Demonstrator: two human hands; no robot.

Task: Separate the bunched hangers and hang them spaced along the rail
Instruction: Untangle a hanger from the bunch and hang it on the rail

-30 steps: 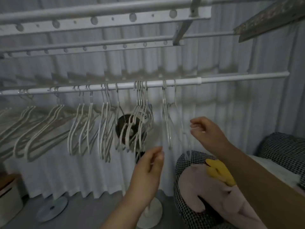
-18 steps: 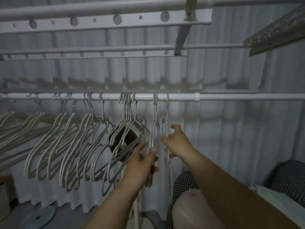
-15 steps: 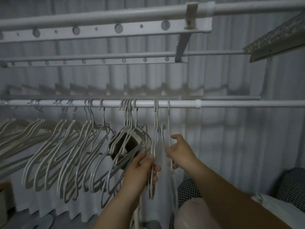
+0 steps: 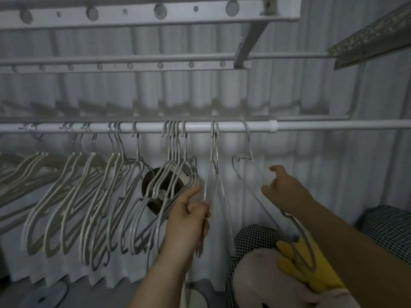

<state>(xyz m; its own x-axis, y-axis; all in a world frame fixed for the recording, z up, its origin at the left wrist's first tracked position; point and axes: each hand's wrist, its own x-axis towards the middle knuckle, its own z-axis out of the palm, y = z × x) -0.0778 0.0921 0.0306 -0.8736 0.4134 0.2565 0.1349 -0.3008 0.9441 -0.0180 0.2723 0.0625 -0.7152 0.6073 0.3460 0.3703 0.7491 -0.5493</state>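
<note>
The right hand (image 4: pixel 282 190) pinches one hanger (image 4: pixel 250 150) by its shoulder, arm stretched forward. It holds the hanger tilted right, probably so its hook sits apart on the rail (image 4: pixel 322 126). The left hand (image 4: pixel 189 216), fingers curled, grips a pair (image 4: pixel 214 152) beside the bunch (image 4: pixel 175 150), likely to stop tangling.

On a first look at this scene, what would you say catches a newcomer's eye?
The white rail crossing the middle stands out first, with pale bunched hangers crowding its left half. At centre the left hand grips a pair of hangers, while the right hand pinches the rightmost hanger, which is tilted to the right. A yellow soft toy brightens the lower right corner.
</note>
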